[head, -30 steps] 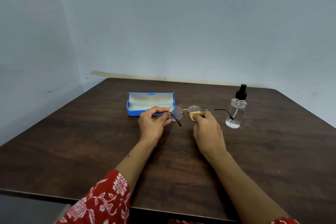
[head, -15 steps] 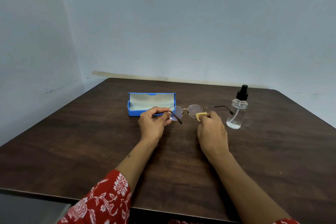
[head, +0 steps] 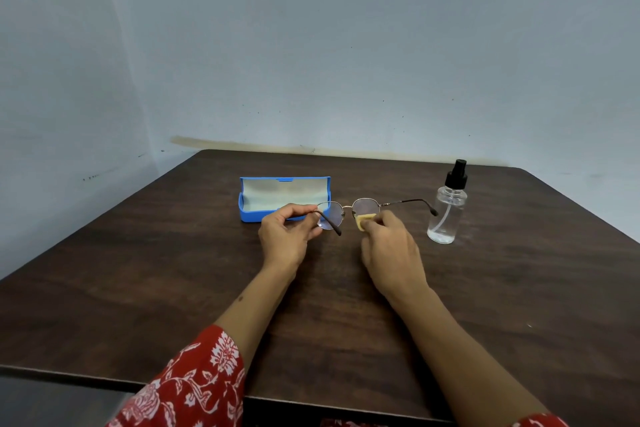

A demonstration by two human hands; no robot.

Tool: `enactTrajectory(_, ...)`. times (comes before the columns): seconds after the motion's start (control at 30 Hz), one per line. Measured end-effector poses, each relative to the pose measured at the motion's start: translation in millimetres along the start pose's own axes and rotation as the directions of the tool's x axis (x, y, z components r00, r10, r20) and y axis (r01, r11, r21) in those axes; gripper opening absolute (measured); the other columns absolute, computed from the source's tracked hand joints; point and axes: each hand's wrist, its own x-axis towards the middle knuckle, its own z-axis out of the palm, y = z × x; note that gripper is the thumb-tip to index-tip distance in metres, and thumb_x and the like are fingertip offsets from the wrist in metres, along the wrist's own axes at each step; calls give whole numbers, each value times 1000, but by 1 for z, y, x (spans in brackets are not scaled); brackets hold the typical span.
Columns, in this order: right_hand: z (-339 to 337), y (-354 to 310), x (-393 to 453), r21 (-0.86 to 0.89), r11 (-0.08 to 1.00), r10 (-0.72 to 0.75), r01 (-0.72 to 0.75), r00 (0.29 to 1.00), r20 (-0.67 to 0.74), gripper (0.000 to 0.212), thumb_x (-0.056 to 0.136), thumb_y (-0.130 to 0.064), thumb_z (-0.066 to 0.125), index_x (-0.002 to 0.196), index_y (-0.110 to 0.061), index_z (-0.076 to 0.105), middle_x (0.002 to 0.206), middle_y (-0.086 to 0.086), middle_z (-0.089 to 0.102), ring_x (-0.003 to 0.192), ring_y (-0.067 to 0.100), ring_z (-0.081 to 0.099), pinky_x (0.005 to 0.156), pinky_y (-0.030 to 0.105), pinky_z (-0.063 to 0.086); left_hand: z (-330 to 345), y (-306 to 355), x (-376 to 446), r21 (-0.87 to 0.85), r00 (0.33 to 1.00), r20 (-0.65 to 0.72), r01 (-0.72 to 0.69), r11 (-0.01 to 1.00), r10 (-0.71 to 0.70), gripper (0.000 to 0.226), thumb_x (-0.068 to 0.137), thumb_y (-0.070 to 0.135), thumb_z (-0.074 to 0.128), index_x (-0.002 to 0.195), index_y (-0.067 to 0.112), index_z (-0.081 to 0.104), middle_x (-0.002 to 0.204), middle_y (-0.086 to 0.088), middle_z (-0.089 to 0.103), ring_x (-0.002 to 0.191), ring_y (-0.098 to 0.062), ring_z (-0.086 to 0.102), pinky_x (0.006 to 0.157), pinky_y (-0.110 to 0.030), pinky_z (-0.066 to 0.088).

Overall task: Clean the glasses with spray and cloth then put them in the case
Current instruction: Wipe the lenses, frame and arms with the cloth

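Thin metal-framed glasses with round lenses hang a little above the dark wooden table. My left hand pinches them at the left lens and hinge. My right hand presses a small folded yellow cloth against the lower edge of the right lens. The right temple sticks out toward a clear spray bottle with a black pump. A blue case lies open just behind my left hand, its pale lining showing.
The table stands in a corner of pale blue-grey walls. Its near edge runs below my forearms. My left arm wears a red patterned sleeve.
My right hand with the cloth shifted along the right lens, out toward its right side, then back toward the lower left edge. My left hand and the glasses barely moved.
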Motion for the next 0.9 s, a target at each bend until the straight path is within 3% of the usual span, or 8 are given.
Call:
enactTrajectory(0.23,0,5,0,29,991,135,-132,985,-109,25,92,-6,44,109,-4,62,112,10,52,105,26,49,73,36,45,1,0,0,-18,1000,11,-1,1000,1,7,80,-2,69,81,5,70,84,-3,69,67,-5,70,63,-21,59)
enactTrajectory(0.5,4,4,2,76,994,-73,80,994,-86,27,90,-12,48,109,-7,66,109,4,62,99,21,55,79,33,47,0,-1,1,-27,999,-35,-20,999,19,7,80,-1,69,80,6,69,82,0,69,67,-3,69,60,-18,57)
enactTrajectory(0.6,2,7,2,225,972,103,-65,981,-163,24,86,-12,53,104,-10,69,101,7,64,90,26,60,75,34,47,-2,-1,2,-68,998,-68,-19,998,15,2,80,1,69,82,0,68,78,-3,67,64,-9,68,61,-22,59)
enactTrajectory(0.73,1,19,5,446,855,390,-265,895,-217,17,86,-12,57,95,-16,70,95,9,66,84,25,60,68,26,37,-2,-1,3,-84,997,-71,3,996,-9,6,81,1,69,85,-3,67,74,-12,64,64,-15,64,61,-23,59)
enactTrajectory(0.9,-1,27,7,626,721,482,-298,864,-144,29,85,-1,50,95,-15,73,95,8,72,84,21,65,82,28,45,-2,-1,2,-39,1000,-8,4,999,-4,2,83,-1,67,81,1,67,78,-8,66,70,-17,65,62,-24,59)
